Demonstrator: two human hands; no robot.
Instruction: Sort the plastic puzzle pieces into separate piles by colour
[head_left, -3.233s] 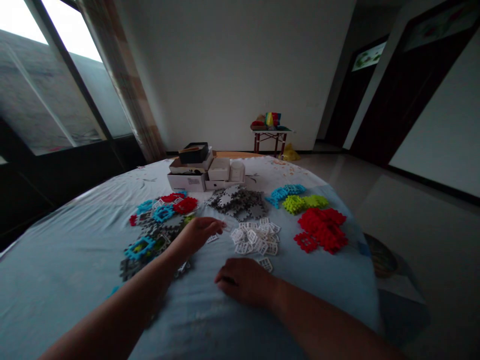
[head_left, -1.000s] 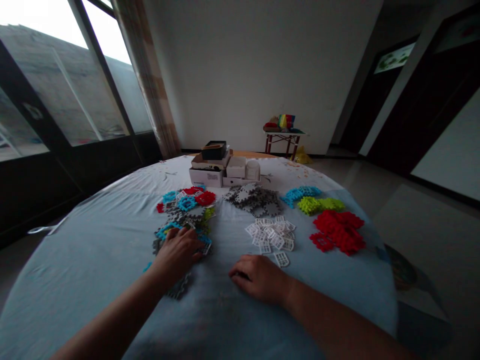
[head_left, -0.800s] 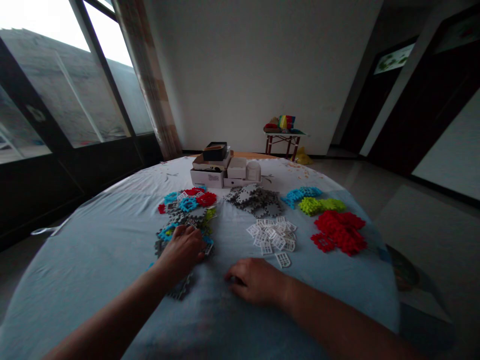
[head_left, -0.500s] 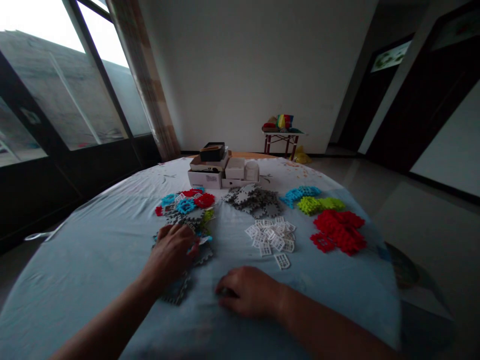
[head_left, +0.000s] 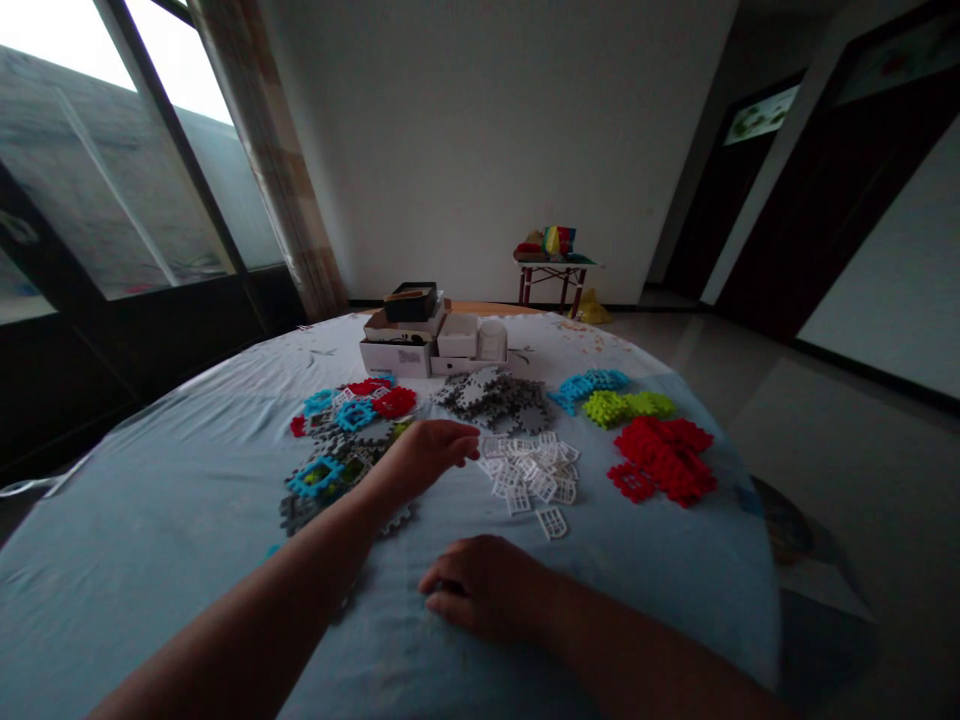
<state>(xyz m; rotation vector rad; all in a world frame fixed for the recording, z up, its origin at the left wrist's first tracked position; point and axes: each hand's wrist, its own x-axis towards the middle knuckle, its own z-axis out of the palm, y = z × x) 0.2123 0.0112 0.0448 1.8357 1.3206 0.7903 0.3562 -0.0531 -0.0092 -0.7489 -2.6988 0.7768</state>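
My left hand point(head_left: 429, 455) reaches over the table, fingers drawn together, its tips at the left edge of a pile of white lattice tiles point(head_left: 531, 468). What it holds, if anything, is hidden. Just behind and left of it lies a mixed heap of grey, blue, red and white tiles point(head_left: 337, 450). My right hand point(head_left: 486, 596) rests knuckles-up on the light blue cloth point(head_left: 150, 520), fingers curled under, nothing visible in it. One white tile point(head_left: 553, 521) lies apart, near the right hand.
Sorted piles lie further back and right: grey point(head_left: 491, 398), blue point(head_left: 586, 384), green point(head_left: 619, 405), red point(head_left: 660, 456). Stacked boxes point(head_left: 420, 340) stand at the table's far side. A small red table point(head_left: 551, 270) stands by the wall; windows are on the left, doors on the right.
My left hand has left the mixed heap and swung right to the white pile's edge. My right hand has stayed curled on the cloth.
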